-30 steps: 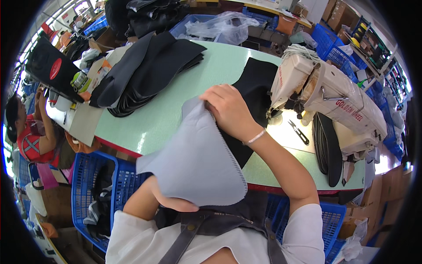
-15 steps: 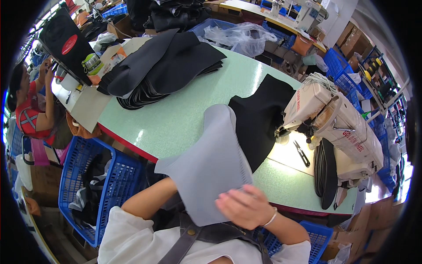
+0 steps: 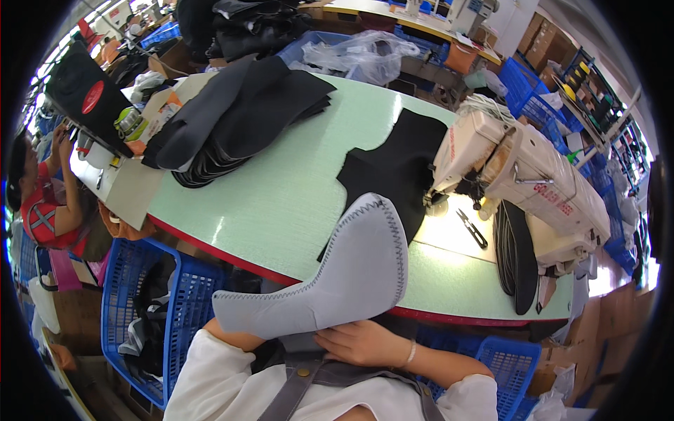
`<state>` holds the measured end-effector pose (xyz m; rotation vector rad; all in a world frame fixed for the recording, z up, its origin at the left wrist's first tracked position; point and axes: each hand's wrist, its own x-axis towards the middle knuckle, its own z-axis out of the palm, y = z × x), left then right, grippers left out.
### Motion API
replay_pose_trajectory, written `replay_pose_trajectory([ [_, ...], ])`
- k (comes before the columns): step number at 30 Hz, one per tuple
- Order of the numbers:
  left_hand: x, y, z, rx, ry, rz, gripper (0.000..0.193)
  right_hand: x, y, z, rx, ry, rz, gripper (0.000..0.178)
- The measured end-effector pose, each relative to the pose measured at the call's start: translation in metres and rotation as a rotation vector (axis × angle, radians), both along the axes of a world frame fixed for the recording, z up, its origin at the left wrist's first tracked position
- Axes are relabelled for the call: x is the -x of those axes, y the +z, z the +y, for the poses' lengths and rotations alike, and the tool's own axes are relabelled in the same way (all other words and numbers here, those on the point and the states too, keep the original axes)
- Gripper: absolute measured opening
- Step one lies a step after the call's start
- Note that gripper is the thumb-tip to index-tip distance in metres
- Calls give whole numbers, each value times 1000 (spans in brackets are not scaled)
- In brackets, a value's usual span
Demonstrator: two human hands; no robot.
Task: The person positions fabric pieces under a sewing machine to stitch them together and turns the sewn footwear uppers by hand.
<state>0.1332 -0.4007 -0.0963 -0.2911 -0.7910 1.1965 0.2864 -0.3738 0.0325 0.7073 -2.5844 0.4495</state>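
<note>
A grey boot-shaped fabric piece (image 3: 354,263), with dark zigzag stitching along its curved edges, is held up in front of me, over the table's near edge. My left forearm (image 3: 235,337) runs up to its left end; the piece hides my left hand and fingers. My right hand (image 3: 361,342) lies against the lower edge of the piece, fingers stretched out flat and pointing left. Behind the piece, a black cut panel (image 3: 393,151) lies flat on the green table (image 3: 281,161), its right edge close to the sewing machine (image 3: 519,175).
Black thread snips (image 3: 472,228) lie by the machine's needle area, beside a stack of narrow black pieces (image 3: 516,259). A tall pile of black panels (image 3: 239,119) occupies the table's far left. Blue baskets (image 3: 175,309) stand below the table. Another person (image 3: 49,203) is at the far left.
The grey piece has been turned and lowered, so its zigzag-stitched edges now show. My right hand has moved from its face to beneath its lower edge. The view has shifted slightly.
</note>
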Motion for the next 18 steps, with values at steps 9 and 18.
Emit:
replay_pose_trajectory([
  [9,-24,128,-12,-164,560,2418,19,-48,82,38,750,-748,-6,42],
  [18,-41,138,-15,-645,651,2406,29,-96,36,27,1048,-799,102,23],
])
